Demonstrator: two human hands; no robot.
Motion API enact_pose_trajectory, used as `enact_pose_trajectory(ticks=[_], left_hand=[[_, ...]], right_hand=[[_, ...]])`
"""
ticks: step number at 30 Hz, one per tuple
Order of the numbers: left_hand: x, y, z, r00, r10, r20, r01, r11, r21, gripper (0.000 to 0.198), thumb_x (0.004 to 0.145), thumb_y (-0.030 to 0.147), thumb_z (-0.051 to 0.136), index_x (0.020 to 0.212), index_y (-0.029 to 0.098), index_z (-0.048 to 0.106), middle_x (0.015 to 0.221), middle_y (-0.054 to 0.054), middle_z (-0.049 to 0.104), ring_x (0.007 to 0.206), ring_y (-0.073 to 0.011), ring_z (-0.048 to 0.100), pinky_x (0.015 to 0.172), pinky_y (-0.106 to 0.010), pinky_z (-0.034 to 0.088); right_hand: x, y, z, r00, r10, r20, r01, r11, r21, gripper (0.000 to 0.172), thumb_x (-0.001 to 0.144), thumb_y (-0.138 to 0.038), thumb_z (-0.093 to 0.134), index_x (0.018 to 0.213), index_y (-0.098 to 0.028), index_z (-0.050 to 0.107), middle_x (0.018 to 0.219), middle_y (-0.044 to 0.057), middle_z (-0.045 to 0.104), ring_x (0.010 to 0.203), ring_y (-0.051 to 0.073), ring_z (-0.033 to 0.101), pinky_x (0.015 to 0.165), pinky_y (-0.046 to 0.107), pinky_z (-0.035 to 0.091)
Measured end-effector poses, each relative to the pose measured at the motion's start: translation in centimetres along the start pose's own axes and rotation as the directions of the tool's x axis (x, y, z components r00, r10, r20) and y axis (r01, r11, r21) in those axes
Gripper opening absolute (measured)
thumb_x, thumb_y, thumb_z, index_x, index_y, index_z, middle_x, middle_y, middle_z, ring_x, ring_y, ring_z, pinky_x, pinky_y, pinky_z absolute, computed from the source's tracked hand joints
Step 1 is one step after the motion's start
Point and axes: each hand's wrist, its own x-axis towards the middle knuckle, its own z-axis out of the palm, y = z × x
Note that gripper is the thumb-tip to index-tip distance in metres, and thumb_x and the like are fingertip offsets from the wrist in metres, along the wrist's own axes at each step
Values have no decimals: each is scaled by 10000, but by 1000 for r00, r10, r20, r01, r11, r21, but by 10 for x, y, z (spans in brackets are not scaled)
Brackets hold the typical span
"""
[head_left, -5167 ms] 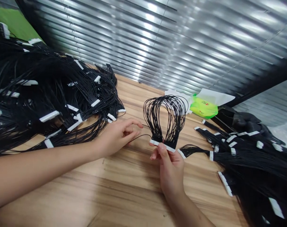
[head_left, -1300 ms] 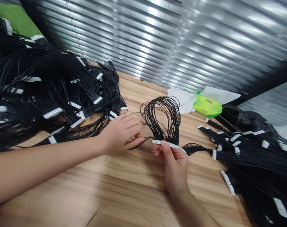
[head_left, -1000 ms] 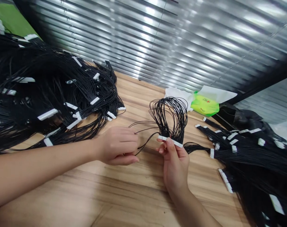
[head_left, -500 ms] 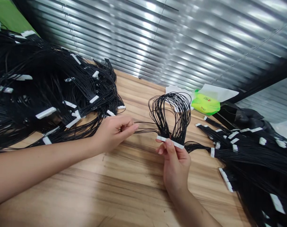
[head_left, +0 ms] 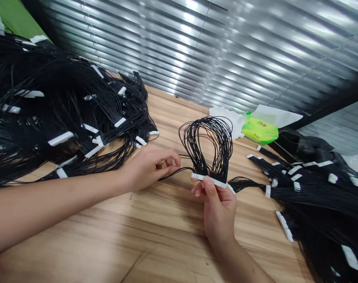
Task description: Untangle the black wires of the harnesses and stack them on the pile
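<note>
My right hand (head_left: pixel 217 208) grips the two white connectors (head_left: pixel 210 180) of a black wire harness (head_left: pixel 206 147), whose wires arch up in a loop above the wooden table (head_left: pixel 155 232). My left hand (head_left: pixel 151 167) sits just left of the loop, fingers pinched on a loose black wire (head_left: pixel 179 170) that runs to the left connector. Both forearms stretch in from the lower left and the bottom edge.
A big heap of black harnesses with white connectors (head_left: pixel 49 114) fills the left side. Another pile of harnesses (head_left: pixel 311 196) lies at the right. A green packet (head_left: pixel 259 131) on white paper sits near the metal blinds (head_left: pixel 214 51) at the back.
My left hand has kept working loose wires beside the loop, pulling out to the left and coming back close to the connector. My right hand has held the harness nearly still.
</note>
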Motion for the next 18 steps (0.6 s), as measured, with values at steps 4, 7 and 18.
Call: enact_pose_trajectory(ticks=[4, 7, 18], left_hand=[[-1, 1, -3, 904, 420, -79, -359, 846, 395, 51, 868, 193, 574, 863, 218, 617, 662, 56, 631, 601, -66, 573, 579, -188, 391], [1, 2, -5, 832, 542, -118, -421, 756, 501, 103, 861, 228, 608, 961, 246, 620, 805, 36, 683, 731, -93, 612, 663, -221, 409], [3, 4, -8, 802, 596, -31, -461, 652, 603, 253, 863, 154, 567, 1009, 338, 661, 819, 66, 696, 676, -93, 547, 649, -244, 363]], right_hand=[[-2, 1, -1, 1000, -7, 30, 8, 1000, -18, 175, 813, -346, 675, 737, -193, 712, 627, -7, 675, 540, 89, 542, 579, 231, 461], [-4, 1, 0, 999, -21, 48, 22, 999, -29, 181, 812, -331, 678, 706, -185, 697, 625, -4, 677, 527, 89, 548, 558, 225, 458], [-1, -3, 5, 996, 26, 82, -26, 1000, 0, 193, 781, -344, 688, 699, -170, 702, 682, 34, 709, 496, 103, 532, 529, 258, 479]])
